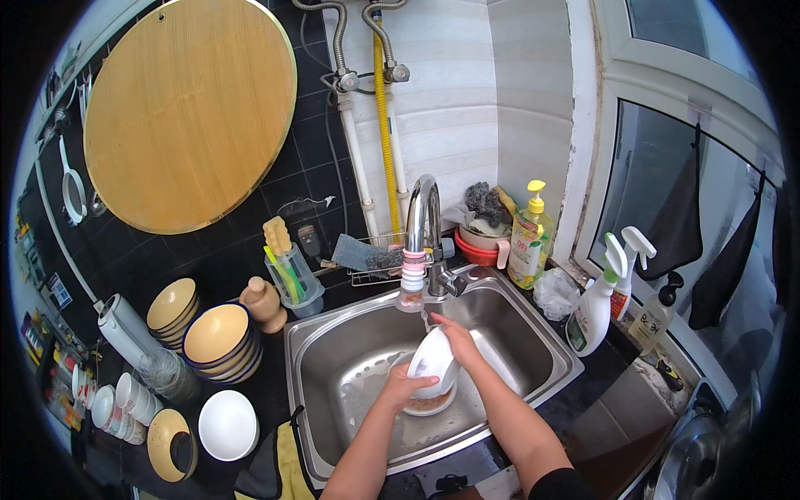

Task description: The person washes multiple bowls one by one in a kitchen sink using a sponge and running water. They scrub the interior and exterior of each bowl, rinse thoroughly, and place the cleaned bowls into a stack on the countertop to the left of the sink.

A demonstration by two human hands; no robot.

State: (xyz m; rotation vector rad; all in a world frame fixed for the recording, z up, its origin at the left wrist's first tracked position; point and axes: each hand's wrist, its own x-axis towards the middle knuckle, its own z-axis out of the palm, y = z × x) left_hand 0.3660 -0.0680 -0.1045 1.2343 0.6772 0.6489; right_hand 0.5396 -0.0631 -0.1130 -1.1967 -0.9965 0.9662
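Observation:
Over the sink point(333, 417) I hold a white bowl point(431, 364) tilted on its side. My left hand point(400, 387) grips its near left edge, fingers wrapped behind it. At the upper right rim, my right hand point(457, 340) holds the same bowl; some of its fingers are hidden. A thin stream of water runs from the chrome faucet point(427, 200) toward the bowl's top. Beneath, a second bowl point(433, 407) rests on the sink floor, partly covered by the held one and with brownish matter in it.
Left of the sink stand stacked cream bowls point(215, 333), a white bowl point(228, 425), a wooden pestle-like piece point(263, 305) and a cloth point(292, 458). A yellow pump bottle point(530, 242) and spray bottles point(593, 308) line the right side. A wire rack point(375, 273) sits behind.

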